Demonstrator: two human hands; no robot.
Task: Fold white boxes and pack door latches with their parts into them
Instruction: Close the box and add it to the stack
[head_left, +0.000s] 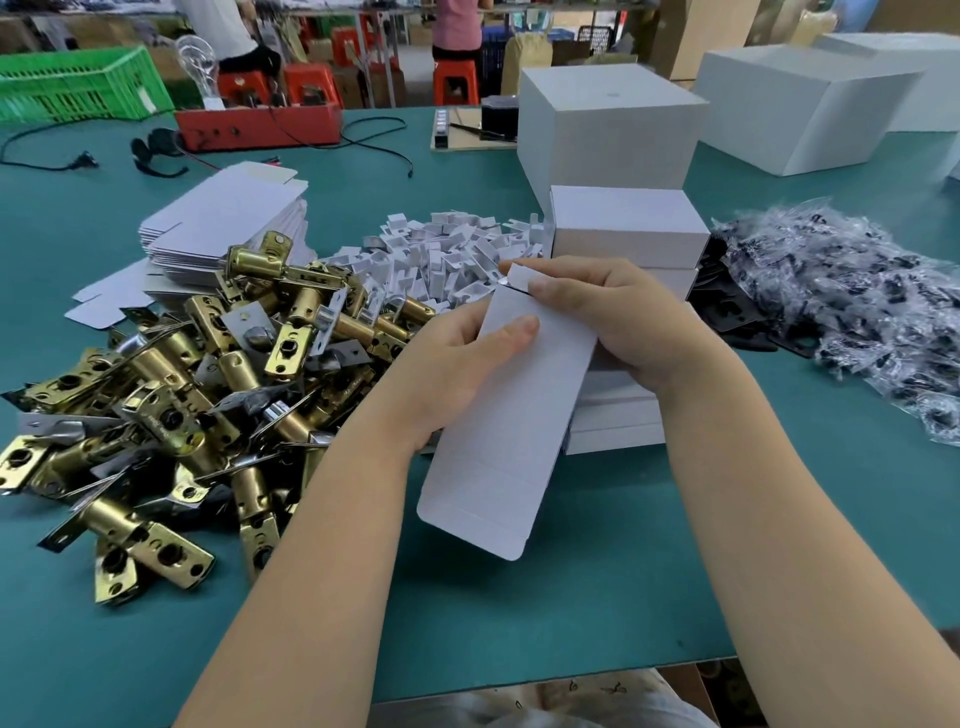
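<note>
We hold the white box (511, 410) above the worktop (597, 571), long axis running from us toward the far flap (519, 275), left hand (467, 353) gripping its side, right hand (613, 317) fingers (540, 286) pinching that flap, latches (208, 374) lying nearer the left hand.

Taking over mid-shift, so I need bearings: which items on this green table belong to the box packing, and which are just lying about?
In the job:
- box blank, held by left hand and right hand
- stack of flat blanks
- brass latches
- small white parts
- bagged black parts
- folded boxes

Lying about:
- red tray
- black cables
- green crate
</note>
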